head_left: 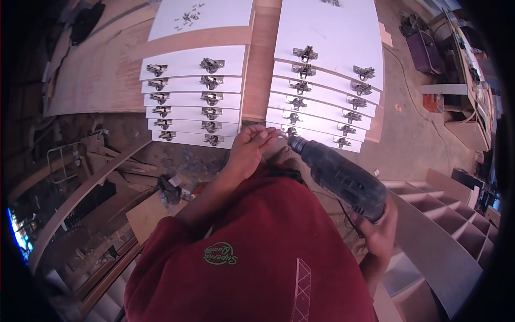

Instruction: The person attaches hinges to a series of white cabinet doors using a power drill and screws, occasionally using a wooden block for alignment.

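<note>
Here's the line that matters: the dark grey, barrel-bodied power drill [348, 180] lies on a slant, its long axis running from the right hand [382, 228], near and to the right, up towards the left hand [249, 150]. Its nose points at the near-left corner of the lowest flat white panel [320, 136] in the right-hand stack, just beside the silvery metal hinge [291, 131] there; whether they touch, I cannot tell.

The left hand is much the nearer to that hinge, reaching forward on a bent arm, fingertips drawn to a narrow pinch at the drill's tip; what sits between them is too small to make out. And the right hand? Closed round the drill's rear end, close in beside the body, fingers partly hidden. Between the stacks runs the reddish-brown wooden worktop [263, 64].
</note>
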